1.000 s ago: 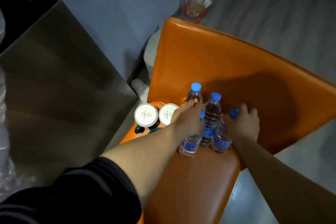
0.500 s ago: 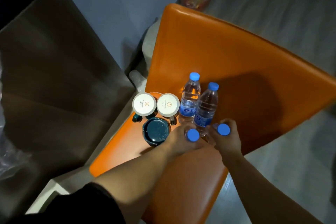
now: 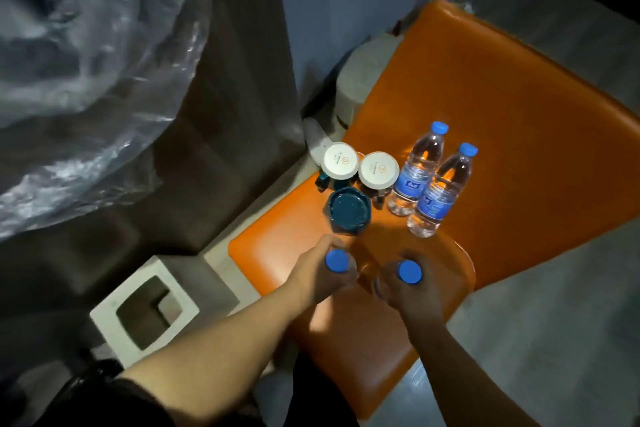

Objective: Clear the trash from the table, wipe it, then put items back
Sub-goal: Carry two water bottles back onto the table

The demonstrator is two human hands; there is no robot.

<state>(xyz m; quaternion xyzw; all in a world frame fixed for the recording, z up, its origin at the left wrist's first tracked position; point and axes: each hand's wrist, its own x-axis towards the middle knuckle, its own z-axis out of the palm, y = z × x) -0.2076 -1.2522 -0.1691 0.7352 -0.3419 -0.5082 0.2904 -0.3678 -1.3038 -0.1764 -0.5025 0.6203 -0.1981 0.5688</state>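
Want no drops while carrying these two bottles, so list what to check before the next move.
1. Left hand grips left-held bottle: ok.
2. Right hand grips right-held bottle: ok.
3. Both held caps on: ok.
4. Far bottle and near bottle on the orange seat upright, apart from hands: ok.
5. Teal dish untouched by left hand: ok.
6. Place to set them down: cannot tell.

Orange seat (image 3: 502,97) — blue-capped clear bottles (image 3: 417,172), blue labels; white lids (image 3: 341,160); teal dish (image 3: 348,211).
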